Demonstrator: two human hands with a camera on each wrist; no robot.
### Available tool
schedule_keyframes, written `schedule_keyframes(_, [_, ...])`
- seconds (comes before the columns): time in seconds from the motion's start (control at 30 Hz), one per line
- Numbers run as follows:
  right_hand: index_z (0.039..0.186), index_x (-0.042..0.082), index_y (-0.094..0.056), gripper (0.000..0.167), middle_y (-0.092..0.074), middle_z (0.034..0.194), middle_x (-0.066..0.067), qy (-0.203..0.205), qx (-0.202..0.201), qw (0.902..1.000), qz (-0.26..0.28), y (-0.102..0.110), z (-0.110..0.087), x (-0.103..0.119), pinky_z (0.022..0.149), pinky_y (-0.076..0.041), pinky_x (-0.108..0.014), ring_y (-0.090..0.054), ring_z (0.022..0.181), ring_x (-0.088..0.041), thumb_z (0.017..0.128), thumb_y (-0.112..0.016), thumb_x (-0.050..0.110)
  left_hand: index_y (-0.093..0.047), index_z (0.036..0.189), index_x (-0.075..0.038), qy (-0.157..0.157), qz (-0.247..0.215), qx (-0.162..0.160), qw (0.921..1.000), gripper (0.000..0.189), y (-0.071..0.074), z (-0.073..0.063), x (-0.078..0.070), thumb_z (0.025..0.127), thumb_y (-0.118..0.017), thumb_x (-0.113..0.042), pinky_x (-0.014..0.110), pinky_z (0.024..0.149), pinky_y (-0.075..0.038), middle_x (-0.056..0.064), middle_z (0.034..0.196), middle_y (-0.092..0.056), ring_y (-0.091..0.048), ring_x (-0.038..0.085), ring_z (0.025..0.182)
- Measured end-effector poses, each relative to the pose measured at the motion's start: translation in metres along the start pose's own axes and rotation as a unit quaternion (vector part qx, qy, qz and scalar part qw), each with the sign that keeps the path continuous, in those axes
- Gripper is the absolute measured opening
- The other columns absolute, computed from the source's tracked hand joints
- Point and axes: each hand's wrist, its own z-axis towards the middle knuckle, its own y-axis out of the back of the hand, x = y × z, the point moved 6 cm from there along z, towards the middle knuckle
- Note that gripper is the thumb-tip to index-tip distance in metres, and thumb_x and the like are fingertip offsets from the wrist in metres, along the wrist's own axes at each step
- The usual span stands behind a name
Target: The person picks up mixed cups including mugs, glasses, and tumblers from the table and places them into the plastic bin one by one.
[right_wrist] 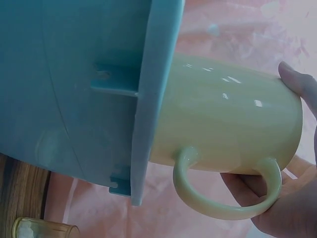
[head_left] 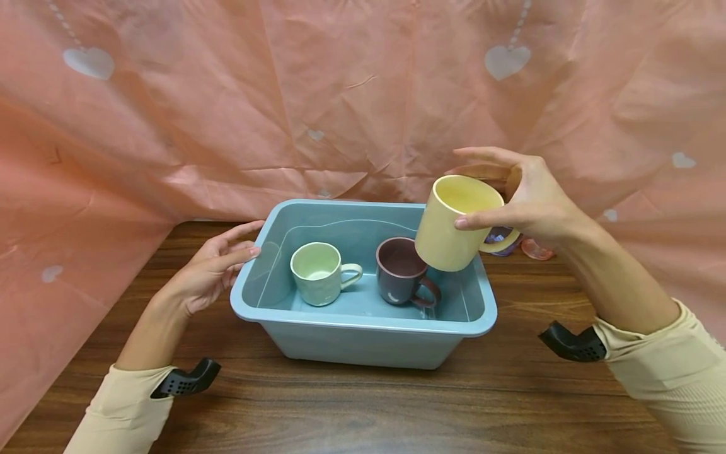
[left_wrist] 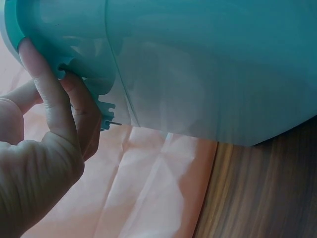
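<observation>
A yellow mug (head_left: 448, 236), tilted, hangs over the right end of a light blue plastic tub (head_left: 363, 343). My right hand (head_left: 535, 202) grips it near its mouth, thumb on the near side; the handle points right, beside the palm. At the tub's left end, my left hand (head_left: 210, 268) holds the rim, with the thumb on the edge and fingers bent beneath it in the left wrist view. Inside the tub stand a pale green mug (head_left: 317, 284) on the left and a dark purple mug (head_left: 397, 280), partly covered by the yellow one.
Beyond the tub's right end, a purple glass-like item (head_left: 499, 243) and a pink one (head_left: 535, 250) are partly hidden by my right hand. A clear yellowish glass (right_wrist: 44, 228) shows in the right wrist view. Pink cloth (head_left: 363, 94) hangs behind the wooden table (head_left: 363, 410).
</observation>
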Motion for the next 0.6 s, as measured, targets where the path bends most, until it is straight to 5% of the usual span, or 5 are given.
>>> schedule_keyframes(0.6, [0.146,0.011,-0.056,0.083,-0.071,0.129,-0.003,0.005,0.004,1.0000,0.004,-0.0005,-0.0030,-0.0008,0.088,-0.058,-0.023,-0.068,0.117,-0.017,0.073,-0.088,-0.011,-0.030,0.158,-0.009,0.001,0.001,0.005,1.0000,0.056,-0.0053,0.0048,0.0027,0.108,-0.053,-0.002,0.028,0.072,-0.064,0.007,0.109,-0.067,-0.073,0.014,0.089])
